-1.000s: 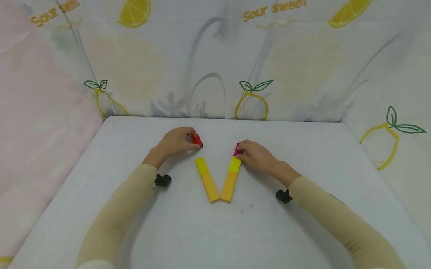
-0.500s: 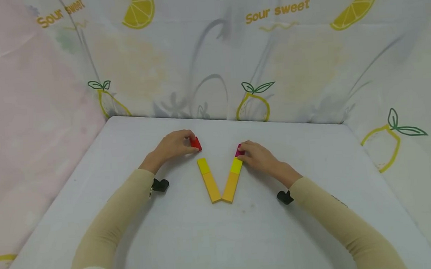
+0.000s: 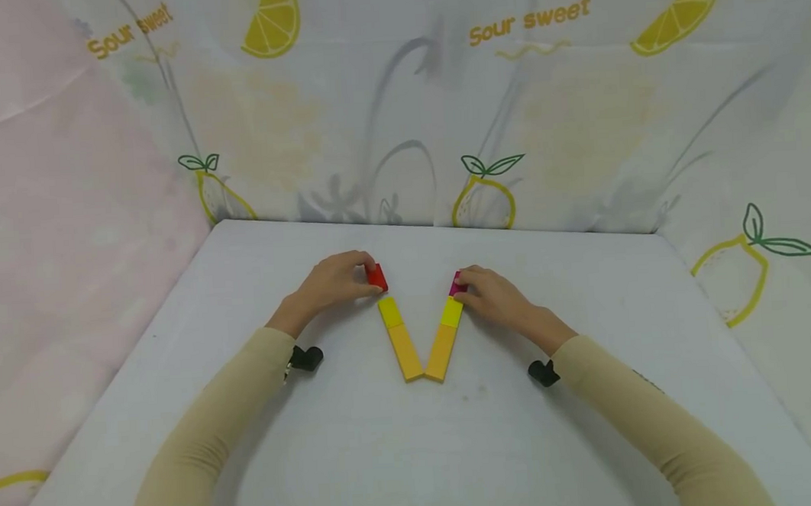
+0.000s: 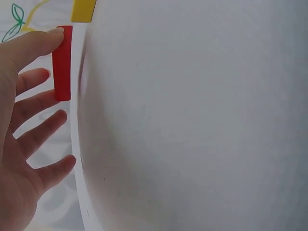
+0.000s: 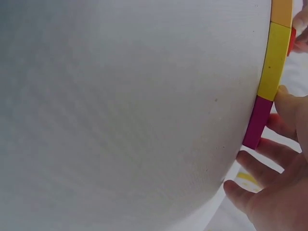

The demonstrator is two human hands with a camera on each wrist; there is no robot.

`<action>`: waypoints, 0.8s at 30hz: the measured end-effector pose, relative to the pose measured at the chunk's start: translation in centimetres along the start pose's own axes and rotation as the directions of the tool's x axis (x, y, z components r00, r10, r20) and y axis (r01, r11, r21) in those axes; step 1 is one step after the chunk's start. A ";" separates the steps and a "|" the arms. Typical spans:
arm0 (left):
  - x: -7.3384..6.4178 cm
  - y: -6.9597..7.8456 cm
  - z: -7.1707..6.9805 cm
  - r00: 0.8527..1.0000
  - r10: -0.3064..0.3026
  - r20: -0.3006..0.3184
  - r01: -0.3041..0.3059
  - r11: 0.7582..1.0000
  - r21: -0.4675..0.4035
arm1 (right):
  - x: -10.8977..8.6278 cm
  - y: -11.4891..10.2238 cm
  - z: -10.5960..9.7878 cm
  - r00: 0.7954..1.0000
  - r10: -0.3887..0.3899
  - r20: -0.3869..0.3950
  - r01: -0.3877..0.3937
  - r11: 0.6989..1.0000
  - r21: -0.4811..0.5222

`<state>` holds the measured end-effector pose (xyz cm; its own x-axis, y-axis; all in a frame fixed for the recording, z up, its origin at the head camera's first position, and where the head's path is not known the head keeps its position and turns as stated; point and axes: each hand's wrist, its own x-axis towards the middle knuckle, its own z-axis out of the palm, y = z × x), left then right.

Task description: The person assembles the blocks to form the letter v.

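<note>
My left hand (image 3: 338, 278) pinches a red block (image 3: 377, 278) between thumb and fingertips, just beyond the far end of the left yellow block (image 3: 390, 313). A narrow gap separates the red block from the yellow one. In the left wrist view the red block (image 4: 62, 63) shows its long side, thumb at one end. My right hand (image 3: 493, 294) holds a magenta block (image 3: 456, 284) by its ends; it sits flush against the right yellow block (image 3: 452, 312). The left orange block (image 3: 406, 354) and right orange block (image 3: 441, 353) meet at their near corners, forming a V.
All the blocks lie on a white table (image 3: 416, 451). Behind it hangs a pale cloth (image 3: 342, 96) printed with lemons. A black wrist camera (image 3: 306, 358) sits under the left wrist, another black camera (image 3: 544, 373) under the right.
The red block in my left hand has come nearer to the left yellow block's far end. My right hand stays on the magenta block. The whole head view has shifted slightly.
</note>
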<state>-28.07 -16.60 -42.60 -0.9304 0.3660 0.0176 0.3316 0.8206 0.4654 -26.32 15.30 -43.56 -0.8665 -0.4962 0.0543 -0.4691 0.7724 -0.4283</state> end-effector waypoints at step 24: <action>0.2 -0.1 0.9 0.998 0.057 0.003 -0.057 0.998 0.029 | -0.1 0.0 -0.1 1.000 0.005 0.003 -0.005 1.000 0.019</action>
<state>-28.14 -16.25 -43.47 -0.9097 0.4132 0.0415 0.3883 0.8109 0.4378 -26.28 15.36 -43.45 -0.8682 -0.4938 0.0496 -0.4616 0.7668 -0.4459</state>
